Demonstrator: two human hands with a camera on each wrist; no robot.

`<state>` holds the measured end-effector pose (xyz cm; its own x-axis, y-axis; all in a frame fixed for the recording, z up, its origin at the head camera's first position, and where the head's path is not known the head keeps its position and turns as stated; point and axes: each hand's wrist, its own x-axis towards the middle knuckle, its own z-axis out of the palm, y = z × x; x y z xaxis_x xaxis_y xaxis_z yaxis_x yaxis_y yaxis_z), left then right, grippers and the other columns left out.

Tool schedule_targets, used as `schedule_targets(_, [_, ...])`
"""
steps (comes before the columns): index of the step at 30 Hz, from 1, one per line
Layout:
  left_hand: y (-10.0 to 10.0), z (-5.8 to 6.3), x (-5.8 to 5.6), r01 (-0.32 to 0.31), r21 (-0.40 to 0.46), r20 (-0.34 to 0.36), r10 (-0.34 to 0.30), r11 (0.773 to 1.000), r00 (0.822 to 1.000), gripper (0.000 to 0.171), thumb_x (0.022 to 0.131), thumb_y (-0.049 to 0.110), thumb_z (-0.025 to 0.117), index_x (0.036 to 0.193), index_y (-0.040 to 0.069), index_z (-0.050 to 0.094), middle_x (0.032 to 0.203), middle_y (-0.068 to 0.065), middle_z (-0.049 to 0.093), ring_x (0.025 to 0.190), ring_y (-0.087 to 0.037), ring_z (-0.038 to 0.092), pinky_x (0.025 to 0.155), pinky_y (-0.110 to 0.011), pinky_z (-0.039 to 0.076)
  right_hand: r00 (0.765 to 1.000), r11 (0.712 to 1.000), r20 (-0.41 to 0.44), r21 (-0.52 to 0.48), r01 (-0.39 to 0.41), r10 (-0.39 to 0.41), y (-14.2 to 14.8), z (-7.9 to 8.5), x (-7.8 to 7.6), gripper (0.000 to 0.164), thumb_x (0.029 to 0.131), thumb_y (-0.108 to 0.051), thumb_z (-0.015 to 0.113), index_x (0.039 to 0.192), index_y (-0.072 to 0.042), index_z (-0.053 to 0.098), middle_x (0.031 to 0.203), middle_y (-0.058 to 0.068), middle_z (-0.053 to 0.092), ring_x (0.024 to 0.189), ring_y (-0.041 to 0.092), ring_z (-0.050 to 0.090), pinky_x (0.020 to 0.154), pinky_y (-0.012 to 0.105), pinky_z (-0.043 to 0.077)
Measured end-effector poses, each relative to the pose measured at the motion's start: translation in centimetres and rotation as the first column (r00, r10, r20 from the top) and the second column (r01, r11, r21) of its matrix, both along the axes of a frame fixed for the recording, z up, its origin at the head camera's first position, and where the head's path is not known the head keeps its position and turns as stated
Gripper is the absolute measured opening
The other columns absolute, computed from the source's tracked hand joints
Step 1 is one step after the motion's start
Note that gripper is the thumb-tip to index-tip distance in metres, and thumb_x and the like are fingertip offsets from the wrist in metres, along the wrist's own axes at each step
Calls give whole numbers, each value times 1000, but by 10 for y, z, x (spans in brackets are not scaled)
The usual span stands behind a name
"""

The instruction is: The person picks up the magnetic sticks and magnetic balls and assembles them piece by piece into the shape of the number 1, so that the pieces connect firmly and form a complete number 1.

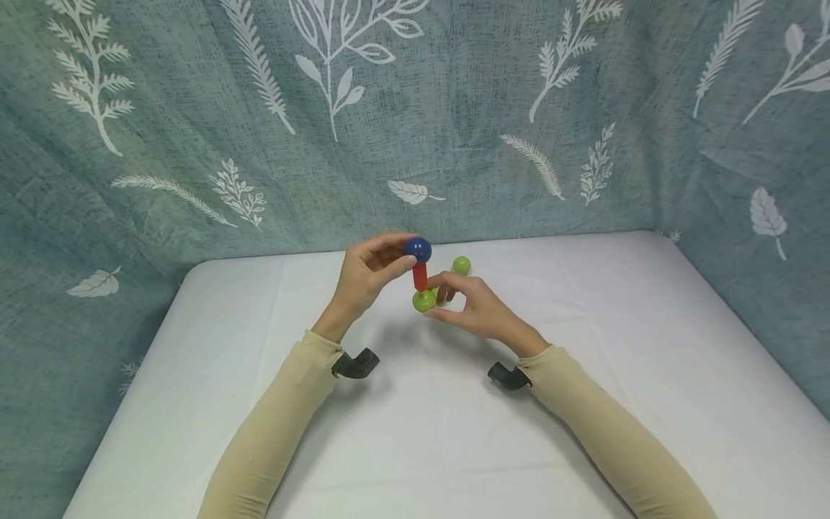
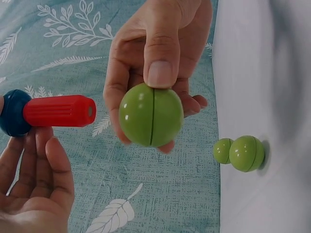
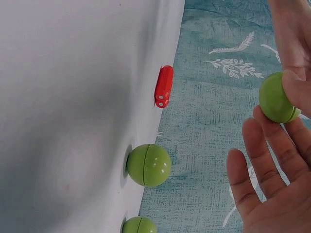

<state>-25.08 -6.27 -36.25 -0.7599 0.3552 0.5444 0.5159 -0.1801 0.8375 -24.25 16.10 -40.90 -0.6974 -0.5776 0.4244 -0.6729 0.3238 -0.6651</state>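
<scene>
- Red rod (image 1: pixel 420 277), joined at its upper end to a blue ball (image 1: pixel 418 249), points down above the white tabletop (image 1: pixel 551 432).
- Fingers of the left hand (image 1: pixel 363 277) grip the blue ball; the right hand (image 1: pixel 476 306) pinches a green ball (image 1: pixel 424 300) between thumb and fingers, just below the rod's lower end.
- Two loose balls, also green, rest on the tabletop beyond the right hand: the far one (image 1: pixel 462 265) stands clear in the head view, while the near one (image 2: pixel 247 153) is partly screened there by the right hand's fingers.
- Patterned cloth (image 1: pixel 454 86) with white leaf prints hangs behind the tabletop; two black fittings (image 1: pixel 355 363) jut from the tan sleeves (image 1: pixel 279 425).
- Left wrist view alone reveals a narrow gap between rod and held ball, a grey dot on the rod's end and a seam facing the camera, beneath the right thumb.
- Only the right wrist view catches two spare rods (image 3: pixel 164 85), both red, lying side by side on the tabletop near the loose balls.
</scene>
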Motion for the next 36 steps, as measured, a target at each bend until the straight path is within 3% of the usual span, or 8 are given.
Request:
schedule_targets(5, [0,-1,0,0,-2,-1,0,1000,1000,56,88,34,74,121,-9,62,105,5,68,97,-12,67,89,-26,55,1000,1000,13,-2,19,-19,-1,1,1,52,81,-10,80,128,-6,59,113,6,69,83,18,63,79,42,54])
schedule_targets(12, [1,-1,1,-6,-13,6,6,1000,1000,51,89,29,73,121,-9,62,106,3,68,98,-12,67,89,-26,55,998,999,54,-24,31,-29,-3,2,4,64,80,-6,81,137,-4,52,108,9,68,82,19,62,79,42,53])
schedule_targets(21, [2,-3,1,-4,-19,15,5,1000,1000,38,90,12,70,121,-9,62,106,-1,69,98,-13,67,88,-28,55,999,1000,39,-21,15,-14,-3,3,4,60,83,-10,78,137,-7,51,107,5,67,81,14,61,77,39,53])
schedule_targets(25, [3,-5,0,-6,-36,18,6,999,1000,33,90,4,69,121,-8,63,107,-3,69,98,-14,67,87,-29,56,999,999,36,-37,-5,7,-4,3,4,60,84,-10,77,138,-7,50,109,5,66,81,15,61,76,45,53])
schedule_targets(36, [2,-5,0,-25,-51,-6,25,998,1000,36,90,12,71,120,-6,64,110,-17,68,98,-14,67,88,-30,56,998,1000,56,-21,9,-7,-3,7,6,61,85,-10,76,139,-4,49,108,8,67,82,16,62,77,49,53])
